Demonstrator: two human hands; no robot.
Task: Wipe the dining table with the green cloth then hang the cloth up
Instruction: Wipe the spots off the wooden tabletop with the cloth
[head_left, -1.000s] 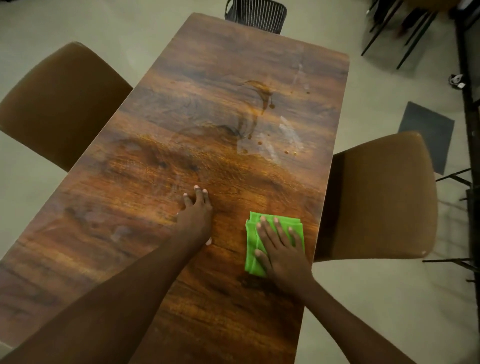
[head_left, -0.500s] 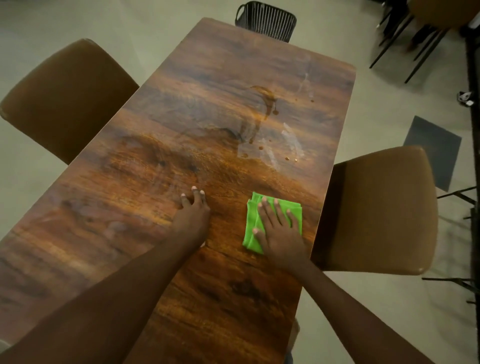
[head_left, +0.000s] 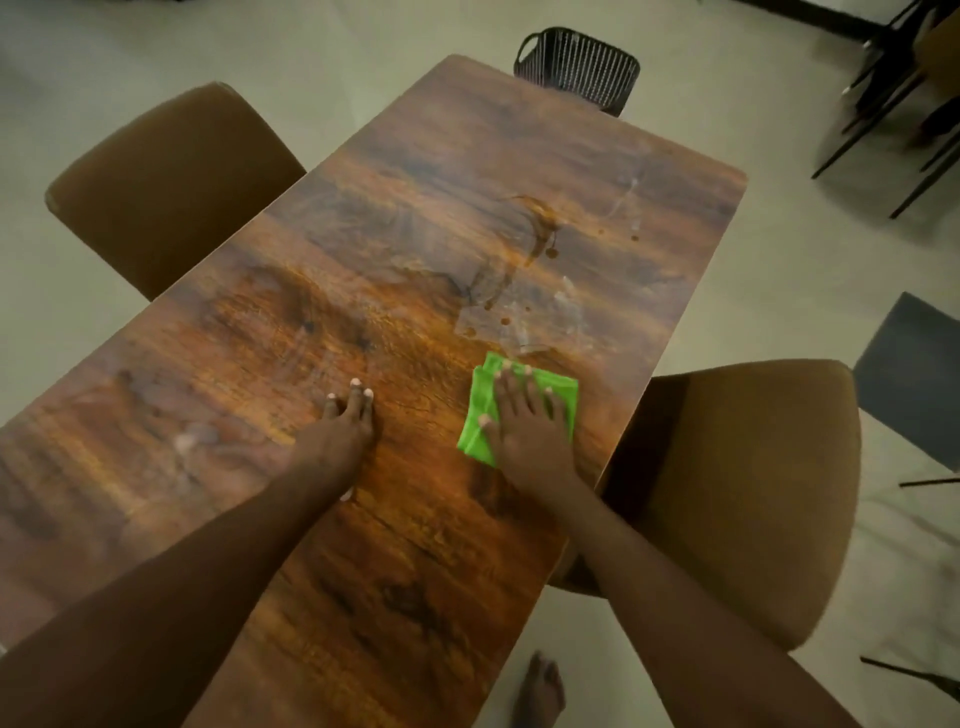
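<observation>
My right hand (head_left: 527, 423) lies flat, fingers spread, pressing the folded green cloth (head_left: 519, 408) onto the wooden surface (head_left: 363, 291) just short of the brown spill (head_left: 524, 249). Left hand (head_left: 343, 423) rests open, empty, beside it.

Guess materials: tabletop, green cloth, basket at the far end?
Dining table: wood or wood-look laminate, glossy; bold grain, reflections. Green cloth: soft fabric, likely microfibre; folded layers, matte. Basket: dark, probably plastic; slatted walls.

Green cloth (head_left: 563, 392); brown wood-grain table (head_left: 415, 270)
</observation>
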